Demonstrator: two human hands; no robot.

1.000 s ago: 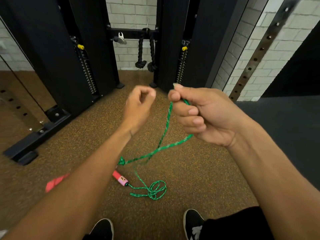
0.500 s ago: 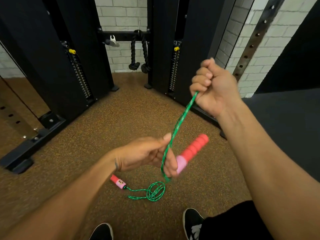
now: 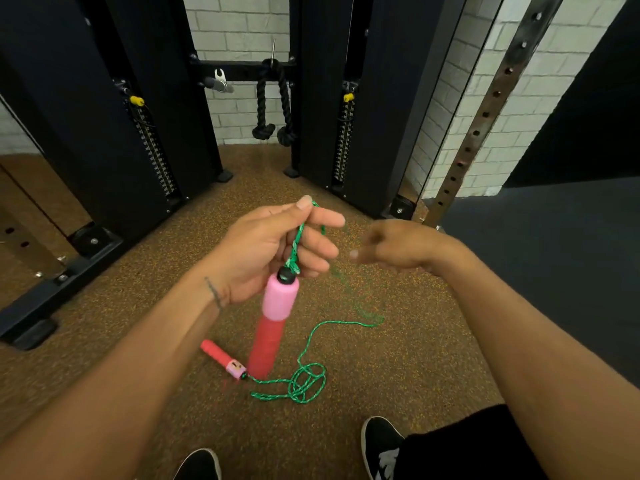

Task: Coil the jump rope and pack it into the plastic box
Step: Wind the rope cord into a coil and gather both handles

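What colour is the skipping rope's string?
Green with pale flecks, clearest in the head view.

Motion-blurred: right hand (image 3: 398,249), green rope (image 3: 353,292) stretch beneath it, hanging handle (image 3: 268,336) lower end; black shoes (image 3: 379,448) cut by bottom edge; plastic box nowhere visible.

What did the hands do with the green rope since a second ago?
The left hand took over the green rope near its end, so one pink handle came up off the floor and now dangles below it. The right hand let go and drew aside, blurred, apparently open. The other handle and the rope tangle stayed on the floor. No box is in view.
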